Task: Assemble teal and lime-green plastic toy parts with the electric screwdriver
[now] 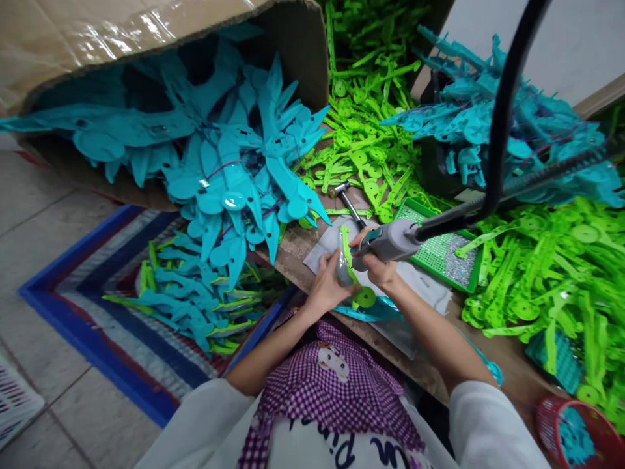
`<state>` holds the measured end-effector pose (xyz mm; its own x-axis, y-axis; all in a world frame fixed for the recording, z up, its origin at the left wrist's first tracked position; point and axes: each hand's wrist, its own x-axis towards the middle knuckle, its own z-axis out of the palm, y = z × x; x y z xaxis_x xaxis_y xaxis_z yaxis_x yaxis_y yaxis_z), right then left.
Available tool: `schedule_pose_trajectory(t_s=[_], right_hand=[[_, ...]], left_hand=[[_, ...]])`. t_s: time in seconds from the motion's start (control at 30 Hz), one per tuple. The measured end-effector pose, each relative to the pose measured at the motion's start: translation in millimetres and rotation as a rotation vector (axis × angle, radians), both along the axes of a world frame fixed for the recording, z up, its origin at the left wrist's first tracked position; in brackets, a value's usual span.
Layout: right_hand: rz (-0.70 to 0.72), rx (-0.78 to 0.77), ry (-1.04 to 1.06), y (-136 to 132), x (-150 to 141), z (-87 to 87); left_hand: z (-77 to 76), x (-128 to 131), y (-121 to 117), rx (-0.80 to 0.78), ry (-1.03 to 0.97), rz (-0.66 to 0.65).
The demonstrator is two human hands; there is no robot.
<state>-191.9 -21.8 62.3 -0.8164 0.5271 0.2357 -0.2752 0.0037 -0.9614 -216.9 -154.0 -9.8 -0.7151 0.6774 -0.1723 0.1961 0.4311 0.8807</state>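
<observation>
My left hand (pixel 328 280) is closed around a bright green plastic part (pixel 347 251), with a greyish, shiny piece (pixel 344 268) against it. Its lower end carries a round green disc (pixel 364 298). My right hand (pixel 383 272) is wrapped round a grey tool (pixel 393 241) with a black cord (pixel 498 130) behind it; the tool's exact kind is unclear. The tool's narrow end is close to the green part, but contact cannot be made out. Under my hands lie a pale cloth (pixel 430 293) and a turquoise plastic part (pixel 374 311). Behind them is a hammer (pixel 349 203).
A cardboard box (pixel 122 39) on the left spills turquoise parts (pixel 234 156). A striped container (pixel 112 273) stands below. A green tray (pixel 437 251) holds small silvery pieces (pixel 459 268). Green parts (pixel 541 273) crowd the right, near a red basket (pixel 549 423).
</observation>
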Motion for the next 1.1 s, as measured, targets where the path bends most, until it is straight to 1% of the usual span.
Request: schedule_pose_trajectory(t_s=[0.07, 0.17, 0.33, 0.43, 0.5, 0.57, 0.63, 0.67, 0.73, 0.8, 0.87, 0.93, 0.97, 1.03, 1.1], right_hand=[[0.022, 0.017, -0.015, 1, -2, -3.0], [0.036, 0.083, -0.057, 5, -5, -11.6], [0.086, 0.144, -0.129, 6, 0, -25.1], [0.09, 0.157, -0.09, 0, 4, -26.4], [0.088, 0.158, -0.058, -2, 5, -22.0], [0.008, 0.133, -0.011, 2, 4, -12.6], [-0.182, 0.095, 0.091, 17, 4, 0.0], [-0.301, 0.079, 0.16, 29, 4, 6.2], [-0.523, 0.06, 0.271, 60, 3, 15.0], [-0.657, 0.061, 0.271, 92, 2, 16.2], [-0.719, 0.07, 0.218, 119, 2, 10.0], [-0.747, 0.072, 0.196, 135, 3, 0.4], [-0.756, 0.071, 0.196, 139, 4, -4.4], [-0.75, 0.076, 0.187, 143, 4, -11.8], [-0.732, 0.08, 0.174, 143, 4, -16.1]], left_hand=[[-1.6, 0, 0, 0.007, 0.012, 0.005], [-3.4, 1, 1, 0.001, 0.008, 0.019], [-3.4, 1, 2, 0.005, -0.006, 0.017], [-3.7, 0, 2, 0.019, 0.002, 0.013], [-3.5, -1, 1, 0.018, 0.007, 0.014], [-1.0, 0, -1, 0.005, 0.007, 0.016], [5.4, 3, -3, -0.024, 0.013, 0.004], [10.0, 5, -5, -0.043, 0.037, -0.01], [20.9, 7, -5, -0.08, 0.154, -0.059], [30.8, 7, -2, -0.085, 0.312, -0.168], [36.5, 2, 6, -0.057, 0.397, -0.36], [37.3, -5, 15, -0.046, 0.362, -0.565], [36.4, -9, 20, -0.056, 0.329, -0.631], [33.7, -15, 26, -0.095, 0.283, -0.672], [31.7, -20, 30, -0.126, 0.277, -0.658]])
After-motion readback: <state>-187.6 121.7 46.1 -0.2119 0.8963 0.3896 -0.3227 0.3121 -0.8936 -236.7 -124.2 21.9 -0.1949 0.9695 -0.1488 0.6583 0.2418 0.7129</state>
